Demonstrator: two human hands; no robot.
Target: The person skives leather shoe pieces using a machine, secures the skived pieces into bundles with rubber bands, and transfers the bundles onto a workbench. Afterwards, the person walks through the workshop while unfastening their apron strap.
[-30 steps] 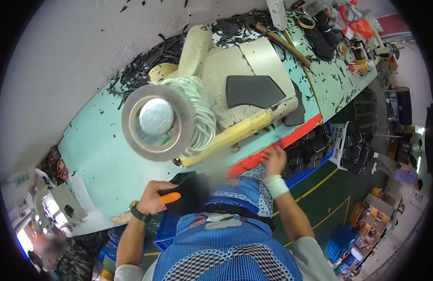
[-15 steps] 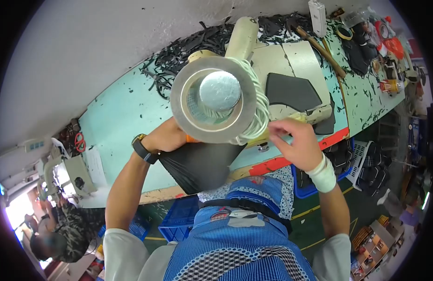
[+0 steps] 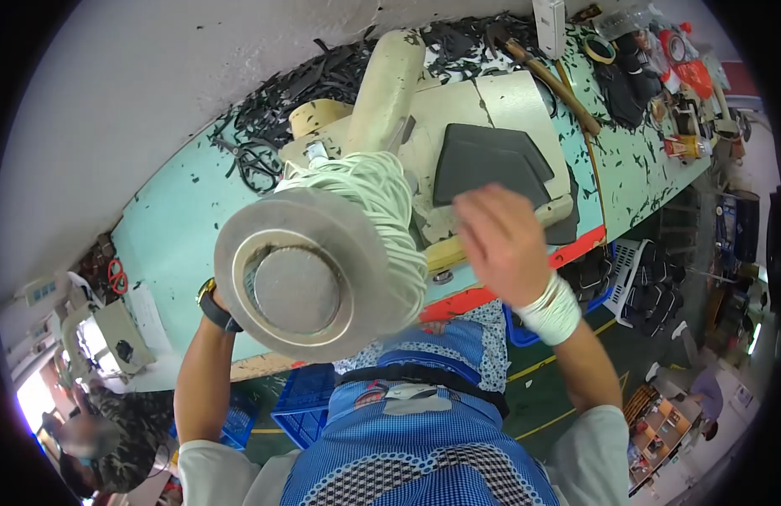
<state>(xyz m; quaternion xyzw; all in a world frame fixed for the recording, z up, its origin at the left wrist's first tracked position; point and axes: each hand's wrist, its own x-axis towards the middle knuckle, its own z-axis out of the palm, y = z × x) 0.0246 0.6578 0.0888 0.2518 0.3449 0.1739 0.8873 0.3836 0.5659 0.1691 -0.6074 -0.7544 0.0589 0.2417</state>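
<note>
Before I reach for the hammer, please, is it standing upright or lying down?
Lying down: the hammer's wooden handle stretches along the table, beside dark scraps.

Apron (image 3: pixel 407 455): blue, fine check; black-and-white checked areas, white dotted trim. Cord (image 3: pixel 365 190) pale green; worktop (image 3: pixel 175 219) turquoise, red strip (image 3: pixel 576 249) along edge. Panels (image 3: pixel 487 169) dark grey; co-worker's clothing (image 3: pixel 124 434) camouflage-patterned.

Metal reel (image 3: pixel 302 274) and cord coil (image 3: pixel 382 207) obstruct near centre — open passage left, over worktop (image 3: pixel 167 223). Black scraps (image 3: pixel 318 72) crowd wall side.
</note>
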